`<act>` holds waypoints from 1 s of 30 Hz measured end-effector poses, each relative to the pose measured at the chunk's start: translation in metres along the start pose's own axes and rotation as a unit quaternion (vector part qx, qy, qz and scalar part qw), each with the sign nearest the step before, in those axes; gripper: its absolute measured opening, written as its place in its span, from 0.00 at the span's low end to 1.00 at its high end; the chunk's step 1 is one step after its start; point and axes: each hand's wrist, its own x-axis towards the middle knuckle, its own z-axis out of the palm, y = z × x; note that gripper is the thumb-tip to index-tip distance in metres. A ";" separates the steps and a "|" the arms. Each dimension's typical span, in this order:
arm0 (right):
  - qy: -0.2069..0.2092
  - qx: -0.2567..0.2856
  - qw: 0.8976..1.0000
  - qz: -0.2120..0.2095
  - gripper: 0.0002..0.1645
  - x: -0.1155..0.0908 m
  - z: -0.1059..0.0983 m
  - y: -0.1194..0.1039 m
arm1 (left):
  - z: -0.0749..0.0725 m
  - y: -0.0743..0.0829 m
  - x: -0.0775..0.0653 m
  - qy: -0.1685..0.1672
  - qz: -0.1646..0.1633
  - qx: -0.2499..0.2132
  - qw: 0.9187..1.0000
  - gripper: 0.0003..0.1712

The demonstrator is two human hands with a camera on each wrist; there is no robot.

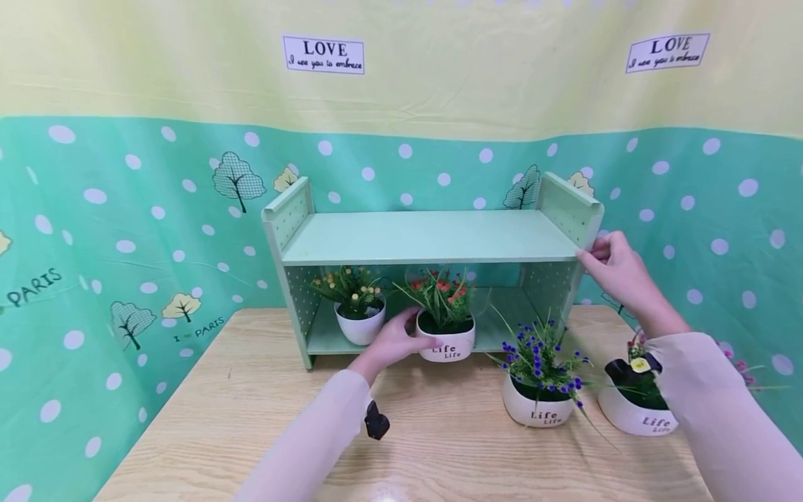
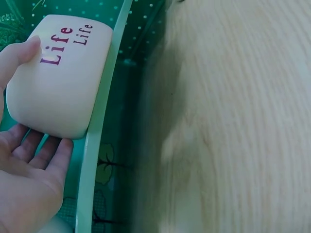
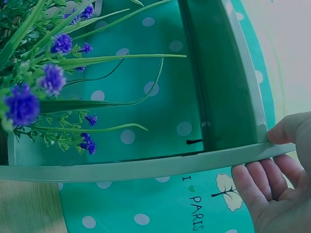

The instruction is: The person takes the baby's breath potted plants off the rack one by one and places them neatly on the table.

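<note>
On the lower board of a pale green two-tier shelf (image 1: 433, 237), my left hand (image 1: 398, 339) grips a white pot with red flowers (image 1: 447, 345). In the left wrist view the thumb lies on the front of this pot (image 2: 63, 77), beside its "Life" lettering, and the fingers touch its side. My right hand (image 1: 621, 272) holds the right side panel of the shelf at the upper board's height. The right wrist view shows the thumb and fingers (image 3: 257, 182) pinching the panel's front edge (image 3: 146, 167).
A white pot with yellow flowers (image 1: 360, 328) stands left on the lower board. On the wooden table (image 1: 219, 411), a pot with purple-blue flowers (image 1: 538, 408) stands before the shelf. Another pot with pink flowers (image 1: 633, 413) is partly behind my right sleeve. A patterned curtain (image 1: 401, 90) hangs behind.
</note>
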 end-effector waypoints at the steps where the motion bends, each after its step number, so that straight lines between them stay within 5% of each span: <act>1: 0.000 0.000 1.000 0.000 0.38 0.000 0.000 0.000 | 0.000 0.000 -0.002 0.001 -0.001 -0.002 1.000 0.47; 12: 0.002 0.003 1.000 0.004 0.38 -0.002 0.000 0.000 | -0.002 0.001 -0.026 -0.007 0.008 -0.052 0.999 0.46; 30: 0.002 -0.004 1.000 0.006 0.40 -0.001 -0.001 -0.001 | 0.001 -0.004 -0.061 -0.025 0.003 -0.060 0.998 0.48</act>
